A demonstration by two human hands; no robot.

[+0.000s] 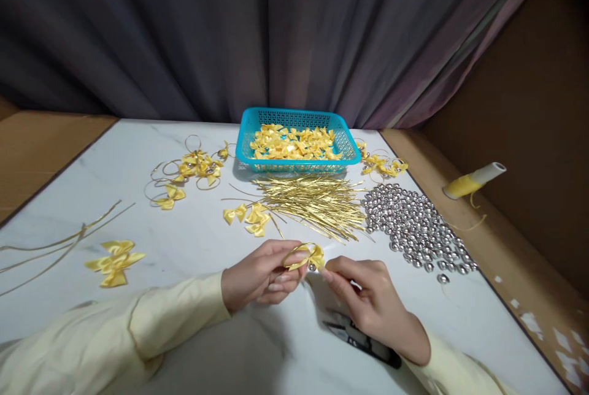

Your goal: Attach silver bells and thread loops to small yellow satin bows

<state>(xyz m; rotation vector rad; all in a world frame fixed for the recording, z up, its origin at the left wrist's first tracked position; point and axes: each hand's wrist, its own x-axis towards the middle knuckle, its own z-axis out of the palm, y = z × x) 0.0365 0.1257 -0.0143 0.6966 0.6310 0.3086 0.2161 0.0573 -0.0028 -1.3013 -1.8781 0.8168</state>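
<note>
My left hand (264, 275) is closed in a pinch on a small yellow ribbon bow (313, 258) with a gold wire loop (297, 252) curling over it. My right hand (368, 303) pinches the same bow from the right side, fingertips touching it. A tiny silver bell (311, 267) seems to hang under the bow. Both hands rest low over the white marble table (184, 235), just in front of a pile of gold wire strands (317, 202).
A blue basket (343, 137) of yellow bows stands at the back. Silver bells (414, 226) lie heaped at the right. Finished looped bows (191, 168) lie back left, loose bows (248, 217) in the middle, one bow (114, 262) at left. A dark tool (363, 343) lies under my right wrist. A yellow thread spool (473, 181) sits far right.
</note>
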